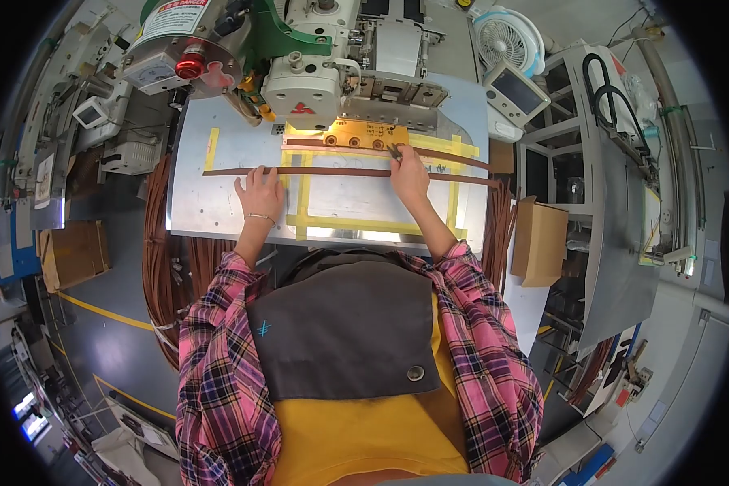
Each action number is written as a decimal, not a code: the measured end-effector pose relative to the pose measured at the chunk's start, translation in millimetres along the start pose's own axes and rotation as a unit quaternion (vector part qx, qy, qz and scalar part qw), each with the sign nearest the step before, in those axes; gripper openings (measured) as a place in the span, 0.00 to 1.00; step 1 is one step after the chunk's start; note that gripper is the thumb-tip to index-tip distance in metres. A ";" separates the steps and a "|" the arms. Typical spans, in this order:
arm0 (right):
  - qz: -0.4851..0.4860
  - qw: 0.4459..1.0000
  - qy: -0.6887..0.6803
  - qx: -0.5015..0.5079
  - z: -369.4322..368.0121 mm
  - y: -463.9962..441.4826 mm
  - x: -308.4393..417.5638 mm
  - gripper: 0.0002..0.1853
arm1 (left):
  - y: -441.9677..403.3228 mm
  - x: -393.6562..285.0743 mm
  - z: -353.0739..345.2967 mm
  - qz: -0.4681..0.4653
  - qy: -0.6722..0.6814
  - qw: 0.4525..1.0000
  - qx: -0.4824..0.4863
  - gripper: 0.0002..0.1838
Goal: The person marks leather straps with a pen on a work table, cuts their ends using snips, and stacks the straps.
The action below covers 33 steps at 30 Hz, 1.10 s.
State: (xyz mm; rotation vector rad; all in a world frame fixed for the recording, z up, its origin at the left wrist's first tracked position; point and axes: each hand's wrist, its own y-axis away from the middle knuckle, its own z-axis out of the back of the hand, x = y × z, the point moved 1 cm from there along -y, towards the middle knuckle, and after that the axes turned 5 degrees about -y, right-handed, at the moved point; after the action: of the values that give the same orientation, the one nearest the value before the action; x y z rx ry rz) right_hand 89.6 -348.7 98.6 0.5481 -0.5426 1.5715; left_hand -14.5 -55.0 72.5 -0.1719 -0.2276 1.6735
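A long brown strap (332, 172) lies across the metal work plate (219, 202). My left hand (261, 197) rests on it with the thumb spread and the fingertips pressing near its left end. My right hand (411, 174) is closed around small dark thread snips (394, 151), whose tips point up and left at the orange template (364, 132). Part of the snips is hidden in my fingers. A second brown strap (441, 155) runs along the template's lower edge, under the head of the sewing machine (304, 91).
Yellow tape (356, 222) marks the plate. Bundles of brown straps (160, 259) hang at the left, with others (500, 227) at the right. A control screen (517, 87) and a white fan (506, 40) stand at the back right. A cardboard box (539, 243) sits right of the plate.
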 end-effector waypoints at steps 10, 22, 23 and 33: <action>-0.066 0.997 0.003 -0.029 41.8 -35.1 -25.5 0.11 | -15.6 -35.3 21.0 0.026 0.099 0.994 -0.038 0.14; 0.180 0.951 0.082 0.239 76.1 -45.0 -76.0 0.08 | -22.6 -157.2 21.9 0.186 0.619 0.688 0.332 0.10; 0.185 0.949 0.082 0.242 80.2 -43.4 -74.1 0.08 | -26.9 -168.1 23.4 0.255 0.684 0.593 0.340 0.13; 0.143 0.850 -0.148 0.485 52.4 -39.0 16.8 0.08 | -9.1 -171.6 36.0 0.425 0.774 0.433 0.181 0.16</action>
State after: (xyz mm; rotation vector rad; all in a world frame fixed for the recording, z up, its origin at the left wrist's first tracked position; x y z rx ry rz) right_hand 128.9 -366.6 150.5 1.5525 0.0061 2.0152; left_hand 5.2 -226.2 106.1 -1.5960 1.9156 1.6927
